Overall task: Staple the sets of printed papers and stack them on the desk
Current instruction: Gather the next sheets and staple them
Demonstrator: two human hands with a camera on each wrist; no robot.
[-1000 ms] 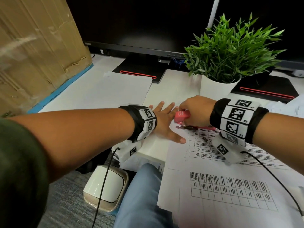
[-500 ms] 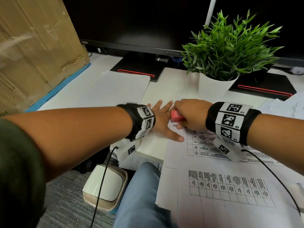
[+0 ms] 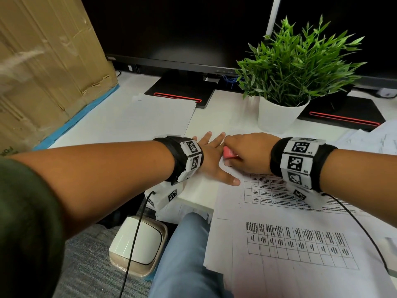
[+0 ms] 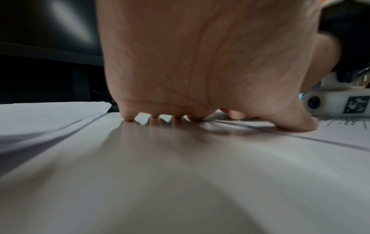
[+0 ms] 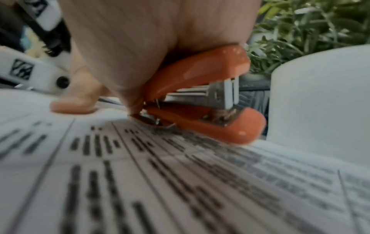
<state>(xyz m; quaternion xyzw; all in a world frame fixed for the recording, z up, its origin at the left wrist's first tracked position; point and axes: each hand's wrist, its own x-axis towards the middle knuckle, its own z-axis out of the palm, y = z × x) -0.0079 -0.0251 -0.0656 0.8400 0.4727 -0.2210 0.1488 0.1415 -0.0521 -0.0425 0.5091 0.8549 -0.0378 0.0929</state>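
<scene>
White desk, glossy top. On it: a stack of blank white sheets at left, edges squared; printed papers with tables spread over the near right part, overhanging the front edge; more loose sheets at far right. A white pot with a green plant stands behind the printed papers. Two black monitor bases with red strips, one at centre back, one at right. The left hand lies flat on the desk, thumb on the printed papers' corner
</scene>
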